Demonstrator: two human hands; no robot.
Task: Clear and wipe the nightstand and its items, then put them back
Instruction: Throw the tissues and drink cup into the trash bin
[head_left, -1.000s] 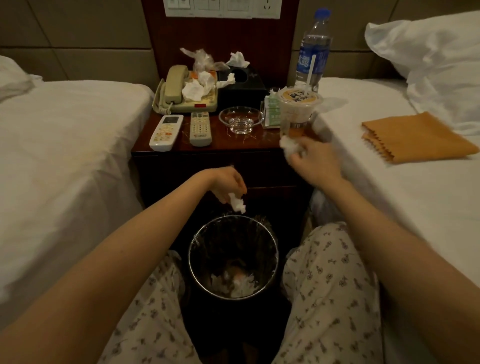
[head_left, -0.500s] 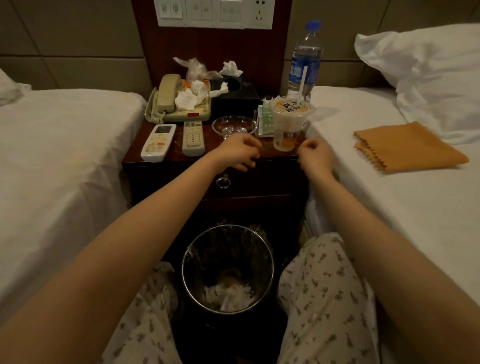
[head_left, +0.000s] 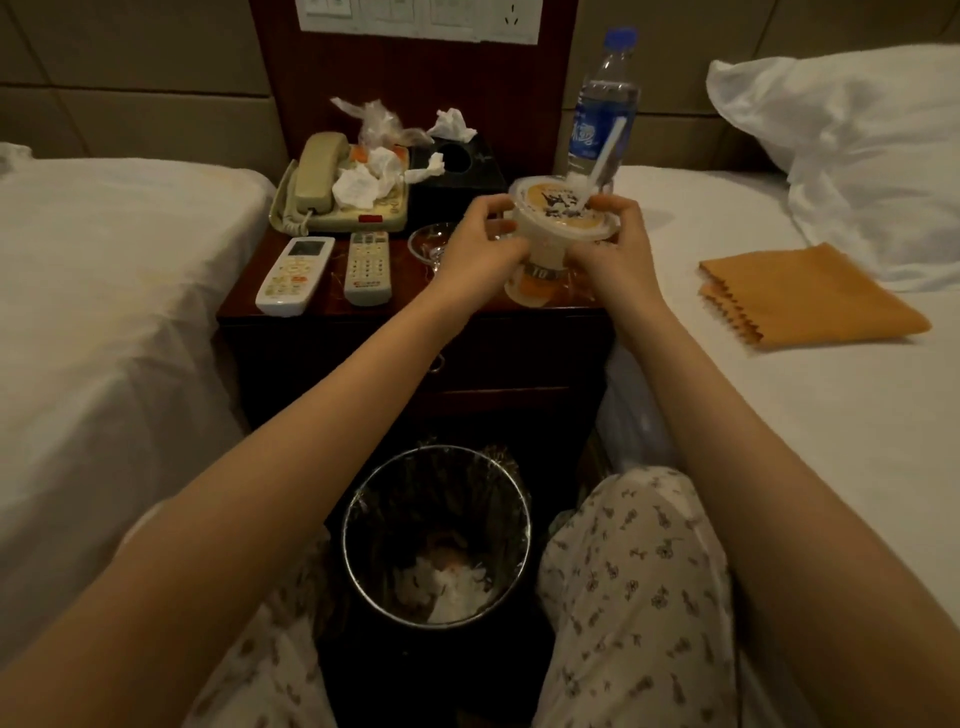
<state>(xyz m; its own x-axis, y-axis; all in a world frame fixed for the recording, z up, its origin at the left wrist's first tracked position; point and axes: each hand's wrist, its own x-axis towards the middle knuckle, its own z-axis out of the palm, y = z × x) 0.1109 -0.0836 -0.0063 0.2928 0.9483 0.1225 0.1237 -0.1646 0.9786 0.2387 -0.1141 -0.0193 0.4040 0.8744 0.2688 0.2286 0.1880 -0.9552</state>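
With left grip (head_left: 478, 254) and right grip (head_left: 618, 254) both clasped round the cup (head_left: 563, 210), carry level off the tabletop (head_left: 410, 306), avoiding spills.

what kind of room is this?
Probably a hotel twin room: white-sheeted beds flank one nightstand holding a corded phone, beneath a wall switch panel.

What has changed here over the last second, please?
The left hand, which held a crumpled tissue over the bin, no longer has it and has moved up to the nightstand. Both it and the right hand now grip the drink cup. The telephone, two remotes, water bottle and orange cloth stayed where they were.
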